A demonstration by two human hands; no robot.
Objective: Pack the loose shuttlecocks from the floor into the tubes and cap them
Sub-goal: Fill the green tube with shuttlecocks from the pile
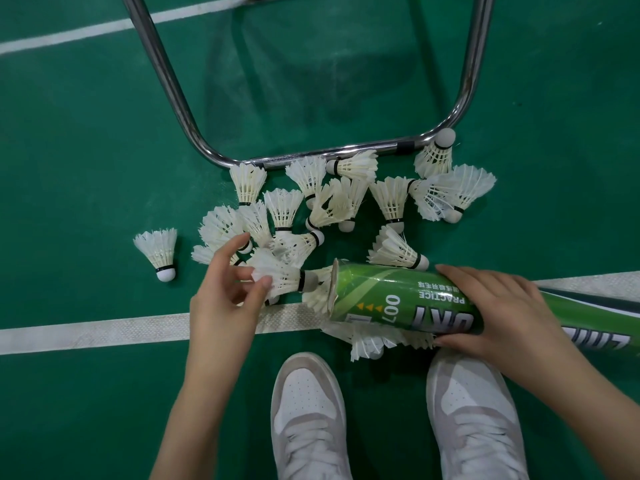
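— Shuttlecock (278, 277): where is it?
— My left hand (230, 289) pinches its feathers, cork at the tube's (398, 299) open mouth; my right hand (491, 310) grips that tube, lying over the floor (86, 150).

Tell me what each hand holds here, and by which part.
The left hand pinches a shuttlecock by its feather skirt, cork end toward the tube's open mouth. The right hand grips the green tube around its middle.
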